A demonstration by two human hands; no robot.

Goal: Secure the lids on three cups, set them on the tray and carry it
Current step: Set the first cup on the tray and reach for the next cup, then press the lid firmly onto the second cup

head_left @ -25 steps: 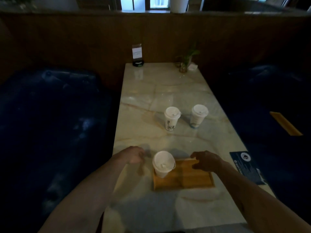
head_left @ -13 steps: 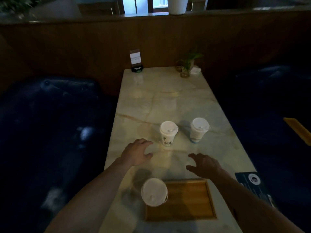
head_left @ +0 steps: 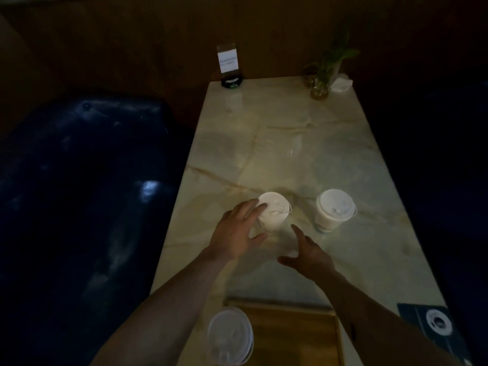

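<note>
Long marble table (head_left: 303, 143) taking up most of the view, dark blue booth seat (head_left: 79, 186) off to the left; wooden tray (head_left: 298, 336) down at the near edge with one lidded cup (head_left: 230, 336) already parked on its left corner. Then the two cups out on the marble, well apart from the tray: left cup (head_left: 274, 212) and right cup (head_left: 334, 209), both with white lids on; hard to say in this gloom whether those lids are snapped down all round. Left hand (head_left: 237, 233) spread, fingertips touching the near rim of the left cup's lid, nothing gripped yet; right hand (head_left: 307, 253) loose and spread too, just short of that cup, holding nothing. Probably thin paper walls, so squashy if squeezed; lids likely slick and pop-prone. Best bet: wrap the upper wall under the rim, press the lid edge down, lift level. Small stuff at the far end: card stand (head_left: 228, 65), little plant (head_left: 326, 72).
</note>
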